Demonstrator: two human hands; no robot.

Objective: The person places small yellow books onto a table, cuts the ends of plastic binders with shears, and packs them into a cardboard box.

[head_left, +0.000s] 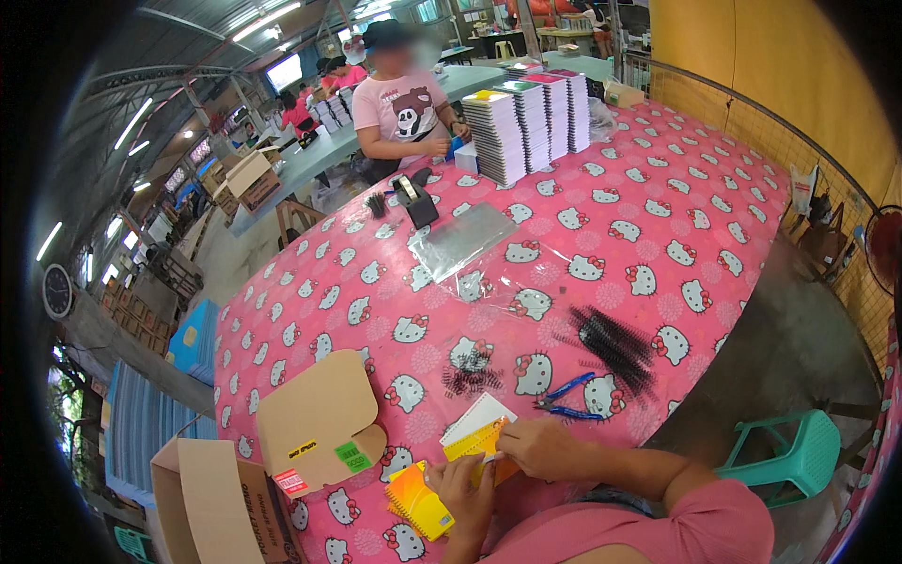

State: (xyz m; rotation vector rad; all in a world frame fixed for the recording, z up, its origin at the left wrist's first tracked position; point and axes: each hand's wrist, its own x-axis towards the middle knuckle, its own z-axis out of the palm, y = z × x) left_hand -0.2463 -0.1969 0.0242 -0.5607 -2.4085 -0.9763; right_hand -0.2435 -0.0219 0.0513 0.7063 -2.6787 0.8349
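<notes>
Both of my hands are at a small notebook (474, 440) with a yellow cover and a white sheet (477, 418) at its far side. My left hand (465, 489) has its fingers closed on the notebook's near edge. At the right end, my right hand (537, 447) pinches the edge; its fingertips are partly hidden. Beside and partly under my left hand lies an orange-and-yellow spiral notebook (418, 501). Blue-handled pliers (570, 399) rest just beyond my right hand. Farther right is a bundle of black spiral coils (613, 350).
An open cardboard box (319, 423) stands at the left. Loose coils (472, 374), clear plastic bags (465, 242) and a tape dispenser (414, 201) lie on the pink tablecloth (583, 216). Tall notebook stacks (495, 136) stand near a co-worker (404, 103). A green stool (785, 456) is at right.
</notes>
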